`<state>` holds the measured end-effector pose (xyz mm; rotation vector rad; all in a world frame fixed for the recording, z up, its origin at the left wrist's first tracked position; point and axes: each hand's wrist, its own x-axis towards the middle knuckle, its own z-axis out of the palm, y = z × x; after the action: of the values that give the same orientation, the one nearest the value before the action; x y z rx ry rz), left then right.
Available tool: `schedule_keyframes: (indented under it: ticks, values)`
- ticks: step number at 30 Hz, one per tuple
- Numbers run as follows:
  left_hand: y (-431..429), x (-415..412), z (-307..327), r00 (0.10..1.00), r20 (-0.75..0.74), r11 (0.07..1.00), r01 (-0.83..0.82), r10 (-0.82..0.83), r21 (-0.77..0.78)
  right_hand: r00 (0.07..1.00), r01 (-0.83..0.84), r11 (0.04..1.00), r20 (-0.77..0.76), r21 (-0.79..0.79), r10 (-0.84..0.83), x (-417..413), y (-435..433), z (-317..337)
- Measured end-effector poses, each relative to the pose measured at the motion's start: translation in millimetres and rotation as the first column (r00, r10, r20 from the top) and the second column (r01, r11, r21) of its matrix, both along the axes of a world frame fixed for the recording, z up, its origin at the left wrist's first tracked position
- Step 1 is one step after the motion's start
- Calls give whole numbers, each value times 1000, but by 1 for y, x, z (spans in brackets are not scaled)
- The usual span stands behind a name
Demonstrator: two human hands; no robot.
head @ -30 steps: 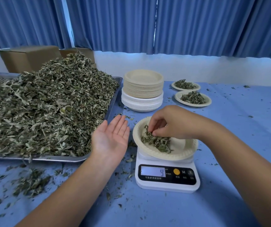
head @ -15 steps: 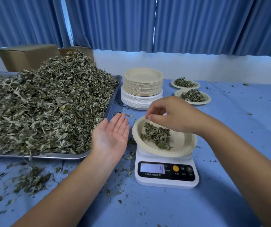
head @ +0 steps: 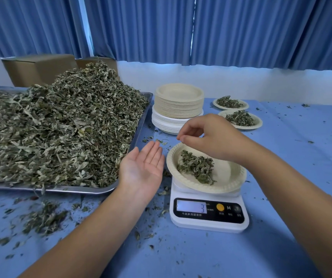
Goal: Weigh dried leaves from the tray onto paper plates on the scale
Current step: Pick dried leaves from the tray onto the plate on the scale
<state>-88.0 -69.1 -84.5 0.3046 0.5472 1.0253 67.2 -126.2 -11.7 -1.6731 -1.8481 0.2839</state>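
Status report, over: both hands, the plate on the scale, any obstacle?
Left hand open, palm up, empty. Right hand pinched above plate, contents unseen. Scale reads 3. Nothing blocking.

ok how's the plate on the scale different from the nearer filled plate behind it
The scale carries the front plate, leaves heaped left of centre; the back plate lies on the table, its pile centred. The right hand hovers over the front plate only. Both are beige paper plates of dried leaves.

The left hand point(head: 141, 169) and right hand point(head: 211, 137) were bare. The left forearm point(head: 93, 233), lower left, and right forearm point(head: 293, 197), lower right, were bare too.
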Motion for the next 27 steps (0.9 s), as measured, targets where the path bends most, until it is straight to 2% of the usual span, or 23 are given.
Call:
schedule_keyframes:
  ticks: [5,9,14,18,21,27]
  values:
    - [0,3,-2,1000,-4,1000,-19,19,-23,989,-124,992,81,-35,126,-32,35,10]
    - [1,4,-3,999,5,998,-33,33,-46,945,-217,969,223,-114,238,-66,73,11]
    - [3,3,-3,999,32,997,-23,26,-71,842,-248,930,415,-272,345,-105,107,-2]
    - [1,3,-1,995,87,992,-45,55,-118,727,-196,887,545,-418,417,-125,124,-16]
    - [1,3,-1,994,76,989,-66,76,-133,710,-157,873,561,-462,425,-130,134,-22]
    - [1,4,-2,993,79,986,-76,88,-147,720,-213,875,536,-434,441,-129,133,-25]
